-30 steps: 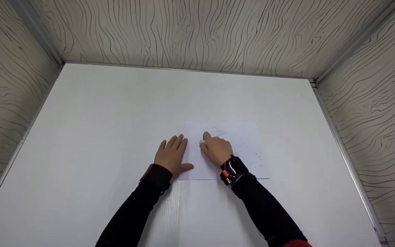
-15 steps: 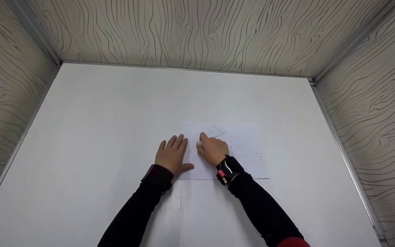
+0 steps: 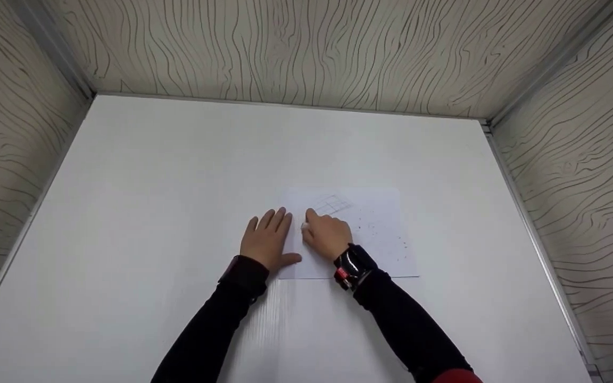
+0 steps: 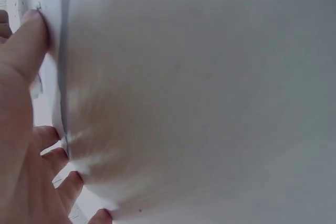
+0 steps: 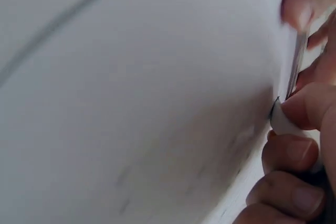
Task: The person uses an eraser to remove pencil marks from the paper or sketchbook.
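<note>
A white sheet of paper lies on the white table, with a faint pencilled grid near its far left corner. My left hand lies flat, fingers straight, on the paper's left edge and holds it down. My right hand is on the sheet just to the right, its fingers curled round a small white eraser that presses on the paper below the grid. In the right wrist view the eraser shows between the fingertips. The left wrist view shows my left hand by the paper's edge.
Dark eraser crumbs are scattered over the right half of the sheet. Wood-grain walls close in the table at the back and on both sides. A black band with a red part sits on my right wrist.
My right hand has slid left and slightly nearer across the paper with the eraser, uncovering more of the grid. The left hand and the paper have stayed put.
</note>
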Demonstrator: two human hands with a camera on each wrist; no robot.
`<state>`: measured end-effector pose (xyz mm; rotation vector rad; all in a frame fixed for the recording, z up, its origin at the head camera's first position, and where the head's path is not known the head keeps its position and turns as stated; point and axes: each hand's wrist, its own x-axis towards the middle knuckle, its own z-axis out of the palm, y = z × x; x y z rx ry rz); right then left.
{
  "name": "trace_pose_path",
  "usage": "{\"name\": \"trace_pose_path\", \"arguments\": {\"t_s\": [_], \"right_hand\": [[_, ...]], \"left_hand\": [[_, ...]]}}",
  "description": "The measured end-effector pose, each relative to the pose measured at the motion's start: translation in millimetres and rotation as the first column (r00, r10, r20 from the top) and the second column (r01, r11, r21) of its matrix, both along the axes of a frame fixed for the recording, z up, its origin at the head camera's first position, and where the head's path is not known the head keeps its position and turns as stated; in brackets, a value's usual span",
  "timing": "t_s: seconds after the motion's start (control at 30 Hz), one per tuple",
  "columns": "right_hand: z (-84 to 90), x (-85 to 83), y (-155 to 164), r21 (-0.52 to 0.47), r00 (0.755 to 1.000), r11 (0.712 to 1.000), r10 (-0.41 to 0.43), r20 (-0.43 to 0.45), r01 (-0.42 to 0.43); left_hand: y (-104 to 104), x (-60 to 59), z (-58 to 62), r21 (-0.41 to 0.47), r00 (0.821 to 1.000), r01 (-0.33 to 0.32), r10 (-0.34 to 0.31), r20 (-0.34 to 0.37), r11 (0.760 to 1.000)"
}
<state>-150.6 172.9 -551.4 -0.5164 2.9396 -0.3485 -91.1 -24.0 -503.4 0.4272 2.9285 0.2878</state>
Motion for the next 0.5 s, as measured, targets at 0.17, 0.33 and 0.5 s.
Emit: {"name": "trace_pose_path", "arguments": {"t_s": [0.17,0.33,0.5], "right_hand": [[0.9,-8.8,17.6,-0.003,0.996,0.997,-0.082,0.022,0.082],[0.4,-2.6,3.5,-0.028,0.999,0.999,0.040,0.020,-0.040],[0.3,1.9,-10.5,0.020,0.995,0.995,0.098,-0.022,-0.097]], "left_hand": [[0.2,-1.0,0.8,0.020,1.000,-0.004,0.003,0.018,1.000],[-0.3,-1.0,2.0,0.026,1.000,-0.008,0.007,0.021,1.000],[0.7,-0.6,7.9,0.007,1.000,-0.018,0.018,0.011,1.000]]}}
